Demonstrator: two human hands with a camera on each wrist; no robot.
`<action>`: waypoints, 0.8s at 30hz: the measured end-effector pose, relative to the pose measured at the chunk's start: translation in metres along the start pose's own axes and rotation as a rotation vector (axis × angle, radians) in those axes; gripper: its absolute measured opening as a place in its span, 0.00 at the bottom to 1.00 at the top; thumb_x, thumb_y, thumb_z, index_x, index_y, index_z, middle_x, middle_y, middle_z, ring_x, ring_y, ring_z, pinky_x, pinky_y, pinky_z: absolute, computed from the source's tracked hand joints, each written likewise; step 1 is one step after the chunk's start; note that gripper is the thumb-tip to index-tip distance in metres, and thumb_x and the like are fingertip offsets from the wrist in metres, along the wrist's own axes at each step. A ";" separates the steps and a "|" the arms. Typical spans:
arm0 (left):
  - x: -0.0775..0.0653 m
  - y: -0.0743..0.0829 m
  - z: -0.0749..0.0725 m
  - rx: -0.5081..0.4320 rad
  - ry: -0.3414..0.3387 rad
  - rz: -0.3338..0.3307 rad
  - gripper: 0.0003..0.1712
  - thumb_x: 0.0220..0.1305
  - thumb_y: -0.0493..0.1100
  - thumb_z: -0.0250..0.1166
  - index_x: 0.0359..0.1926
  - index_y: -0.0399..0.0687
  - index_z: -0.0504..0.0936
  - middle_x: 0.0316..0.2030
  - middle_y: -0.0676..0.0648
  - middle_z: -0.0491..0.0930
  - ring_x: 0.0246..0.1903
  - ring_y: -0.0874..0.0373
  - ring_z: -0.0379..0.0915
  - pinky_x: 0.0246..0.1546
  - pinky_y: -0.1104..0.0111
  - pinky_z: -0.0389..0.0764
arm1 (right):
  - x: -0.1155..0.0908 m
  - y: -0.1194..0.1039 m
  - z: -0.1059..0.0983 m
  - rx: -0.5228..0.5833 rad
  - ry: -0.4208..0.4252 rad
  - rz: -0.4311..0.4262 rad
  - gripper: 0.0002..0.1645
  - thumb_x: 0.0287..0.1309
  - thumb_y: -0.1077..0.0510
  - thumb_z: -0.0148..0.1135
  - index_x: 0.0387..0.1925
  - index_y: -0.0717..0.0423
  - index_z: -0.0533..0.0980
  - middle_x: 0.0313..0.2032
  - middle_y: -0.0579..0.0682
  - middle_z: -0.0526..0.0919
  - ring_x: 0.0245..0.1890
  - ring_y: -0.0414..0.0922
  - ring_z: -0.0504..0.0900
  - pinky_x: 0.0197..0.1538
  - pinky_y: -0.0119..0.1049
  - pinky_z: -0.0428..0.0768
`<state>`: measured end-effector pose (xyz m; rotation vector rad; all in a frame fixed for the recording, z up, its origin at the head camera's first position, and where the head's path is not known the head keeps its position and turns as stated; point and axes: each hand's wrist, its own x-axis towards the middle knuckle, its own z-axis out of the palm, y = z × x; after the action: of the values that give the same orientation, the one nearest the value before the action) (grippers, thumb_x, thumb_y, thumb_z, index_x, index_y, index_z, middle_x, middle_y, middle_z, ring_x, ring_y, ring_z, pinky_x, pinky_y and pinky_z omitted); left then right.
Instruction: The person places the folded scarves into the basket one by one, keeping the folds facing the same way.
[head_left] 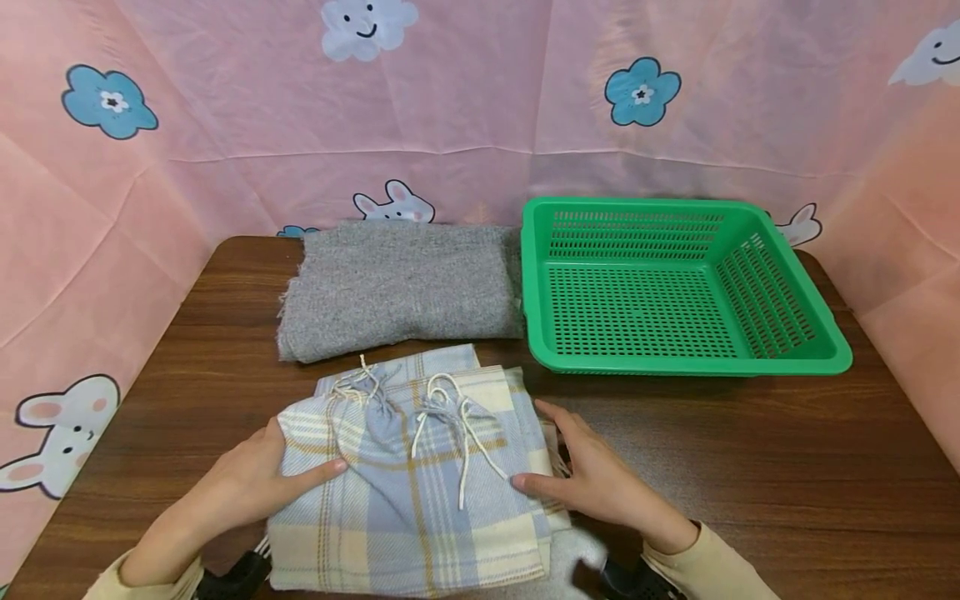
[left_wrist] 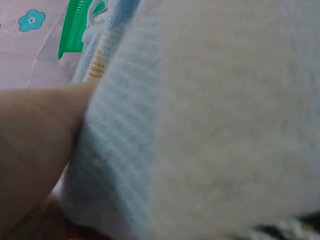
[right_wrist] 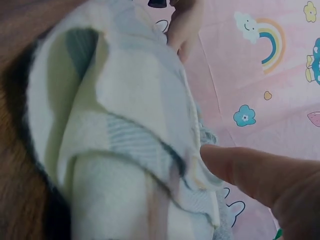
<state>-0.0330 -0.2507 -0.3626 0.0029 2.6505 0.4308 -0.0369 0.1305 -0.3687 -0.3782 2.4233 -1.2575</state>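
A folded plaid cloth (head_left: 397, 483) in pale blue, cream and mustard, with several layers, lies between my two hands at the front of the table. Two bunches of cream strings (head_left: 450, 408) are gathered on its top. My left hand (head_left: 251, 479) grips the left side, thumb on top and the other fingers hidden under the fold. On the right side my right hand (head_left: 592, 467) holds the edge, its thumb on the upper layer and its forefinger stretched along the side. The right wrist view shows the stacked folds (right_wrist: 135, 135) beside the thumb (right_wrist: 235, 162).
Behind the cloth lies a folded grey woollen fabric (head_left: 405, 287) with a frayed left edge. A green plastic basket (head_left: 690, 364) with slotted walls stands at the back right, nothing in it. Pink printed curtains (head_left: 480, 100) enclose the dark wooden table (head_left: 825, 467).
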 end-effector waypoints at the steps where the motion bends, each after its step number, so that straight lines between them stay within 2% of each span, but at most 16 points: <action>1: 0.000 0.000 0.000 -0.004 0.000 -0.001 0.73 0.55 0.76 0.56 0.62 0.06 0.43 0.59 0.12 0.56 0.56 0.21 0.62 0.46 0.40 0.73 | 0.000 0.000 0.000 0.003 -0.005 0.003 0.55 0.50 0.42 0.71 0.71 0.60 0.55 0.63 0.66 0.66 0.57 0.59 0.73 0.48 0.51 0.79; 5: 0.000 0.003 0.001 -0.020 -0.001 -0.010 0.72 0.55 0.75 0.57 0.61 0.05 0.43 0.57 0.11 0.58 0.54 0.22 0.65 0.45 0.41 0.74 | 0.001 0.001 0.000 0.060 -0.043 0.009 0.54 0.51 0.44 0.71 0.70 0.61 0.54 0.57 0.61 0.75 0.54 0.53 0.77 0.51 0.48 0.76; 9: 0.000 0.006 0.000 -0.043 -0.009 -0.020 0.71 0.56 0.73 0.59 0.60 0.05 0.42 0.54 0.11 0.62 0.51 0.24 0.69 0.43 0.44 0.76 | 0.002 0.003 0.001 0.131 -0.078 0.025 0.56 0.51 0.45 0.72 0.71 0.60 0.52 0.55 0.58 0.78 0.52 0.49 0.78 0.54 0.48 0.74; 15: 0.001 0.007 0.001 -0.091 -0.025 -0.021 0.70 0.58 0.71 0.59 0.61 0.06 0.41 0.53 0.11 0.62 0.51 0.24 0.69 0.44 0.44 0.76 | 0.004 0.002 0.005 0.212 -0.106 0.091 0.59 0.49 0.45 0.73 0.73 0.57 0.48 0.57 0.58 0.75 0.53 0.48 0.77 0.58 0.49 0.71; 22: 0.000 0.007 0.001 -0.174 -0.045 -0.013 0.68 0.59 0.68 0.60 0.65 0.12 0.37 0.58 0.12 0.56 0.57 0.22 0.62 0.49 0.42 0.73 | 0.006 0.002 0.007 0.480 -0.191 0.128 0.60 0.53 0.52 0.72 0.73 0.56 0.41 0.58 0.63 0.72 0.49 0.49 0.80 0.54 0.42 0.77; 24: -0.001 0.007 0.001 -0.205 -0.041 -0.001 0.66 0.59 0.67 0.61 0.67 0.15 0.37 0.60 0.13 0.56 0.58 0.22 0.60 0.50 0.41 0.72 | 0.006 0.002 0.009 0.520 -0.196 0.139 0.60 0.53 0.53 0.72 0.73 0.56 0.40 0.57 0.64 0.72 0.48 0.50 0.81 0.52 0.42 0.79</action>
<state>-0.0321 -0.2436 -0.3614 -0.0524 2.5541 0.6930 -0.0387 0.1227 -0.3759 -0.1678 1.8378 -1.6325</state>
